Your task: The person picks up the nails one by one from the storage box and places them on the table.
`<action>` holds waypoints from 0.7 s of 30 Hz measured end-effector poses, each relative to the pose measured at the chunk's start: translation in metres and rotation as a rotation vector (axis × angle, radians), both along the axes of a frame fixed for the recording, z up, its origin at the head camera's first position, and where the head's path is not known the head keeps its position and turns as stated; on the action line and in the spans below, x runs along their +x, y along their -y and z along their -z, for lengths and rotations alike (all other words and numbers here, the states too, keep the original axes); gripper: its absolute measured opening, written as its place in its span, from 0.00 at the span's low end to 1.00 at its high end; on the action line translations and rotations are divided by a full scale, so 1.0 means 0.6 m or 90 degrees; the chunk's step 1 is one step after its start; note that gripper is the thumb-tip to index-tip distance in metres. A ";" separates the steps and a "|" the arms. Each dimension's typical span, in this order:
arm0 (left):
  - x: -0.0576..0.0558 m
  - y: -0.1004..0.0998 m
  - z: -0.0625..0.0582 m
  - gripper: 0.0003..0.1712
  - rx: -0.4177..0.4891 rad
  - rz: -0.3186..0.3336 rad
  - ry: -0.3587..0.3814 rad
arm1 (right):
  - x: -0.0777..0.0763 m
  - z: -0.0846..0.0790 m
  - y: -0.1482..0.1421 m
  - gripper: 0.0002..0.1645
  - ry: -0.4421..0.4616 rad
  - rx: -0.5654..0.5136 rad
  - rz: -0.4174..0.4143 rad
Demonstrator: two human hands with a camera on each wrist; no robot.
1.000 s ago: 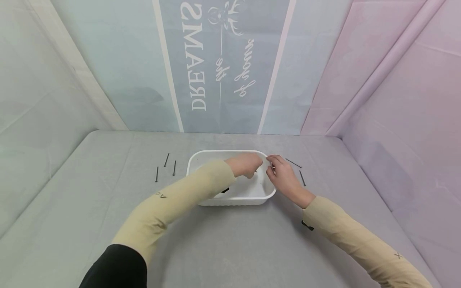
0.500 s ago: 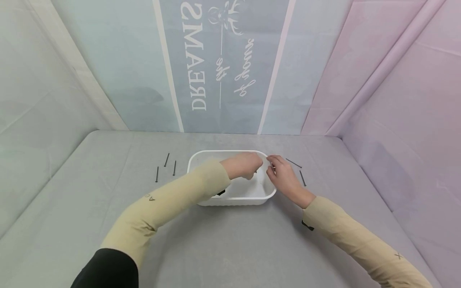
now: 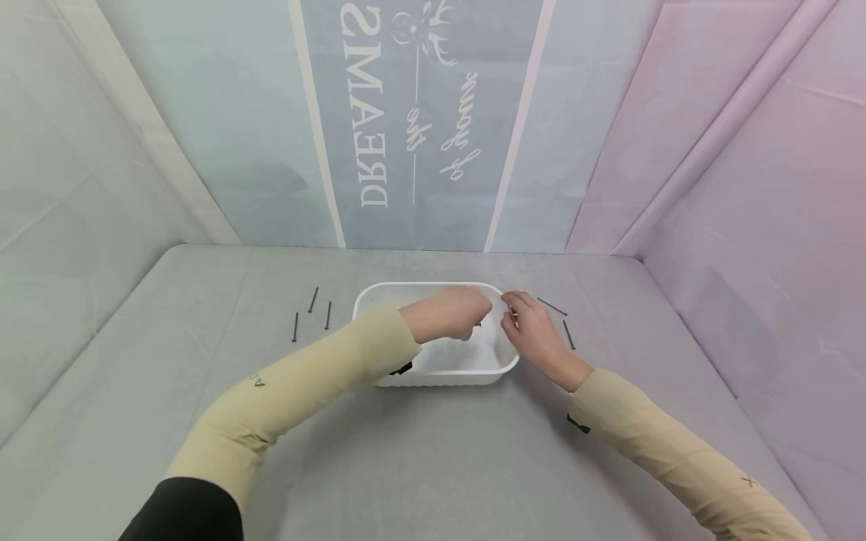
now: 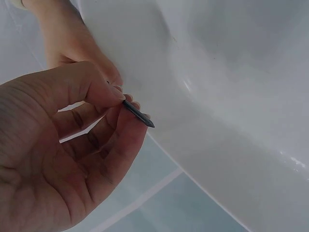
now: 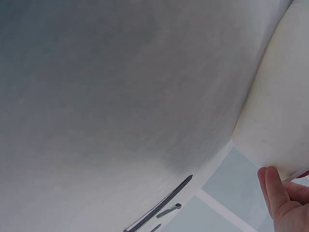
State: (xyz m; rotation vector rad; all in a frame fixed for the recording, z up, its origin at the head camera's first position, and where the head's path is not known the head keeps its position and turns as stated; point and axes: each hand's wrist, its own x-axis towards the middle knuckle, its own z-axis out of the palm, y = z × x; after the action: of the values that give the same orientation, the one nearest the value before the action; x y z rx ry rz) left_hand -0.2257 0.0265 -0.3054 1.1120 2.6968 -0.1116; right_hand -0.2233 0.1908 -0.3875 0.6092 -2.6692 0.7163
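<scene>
In the head view a white plastic tray (image 3: 443,379) stands in the middle of the table. My left hand (image 3: 448,312) is over its inside, toward the right end. Thumb and fingertips of that hand pinch a dark nail (image 4: 139,114), its pointed end sticking out past the fingers in the left wrist view. My right hand (image 3: 537,334) is at the tray's right end and holds the rim, with fingers (image 5: 274,186) against the outer wall in the right wrist view. The tray's far left interior is hidden behind my left arm.
Left of the tray lie three nails, among them one nail (image 3: 295,327) nearest the front. To the right, beyond my right hand, lie two more, an angled nail (image 3: 552,306) and a steeper nail (image 3: 568,335). Fabric walls (image 3: 433,150) enclose the grey table (image 3: 433,466).
My left forearm and elbow have swung left and toward me, while the left hand stays over the tray, turning slightly. The right hand, the tray and the lying nails have not moved.
</scene>
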 end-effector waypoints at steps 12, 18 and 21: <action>0.022 0.027 -0.032 0.07 0.051 -0.036 0.010 | -0.001 -0.002 0.003 0.18 0.005 -0.004 0.003; 0.030 0.044 -0.048 0.09 0.090 -0.042 0.004 | -0.001 -0.002 0.002 0.18 0.001 -0.008 0.001; 0.033 0.053 -0.055 0.09 0.108 -0.043 0.007 | -0.002 -0.002 0.003 0.18 -0.001 -0.007 0.003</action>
State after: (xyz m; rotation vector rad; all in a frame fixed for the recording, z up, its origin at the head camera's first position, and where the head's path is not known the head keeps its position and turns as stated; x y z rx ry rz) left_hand -0.2058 -0.0051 -0.2727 1.0606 2.7723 0.1360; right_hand -0.2242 0.1891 -0.3864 0.6011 -2.6631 0.7283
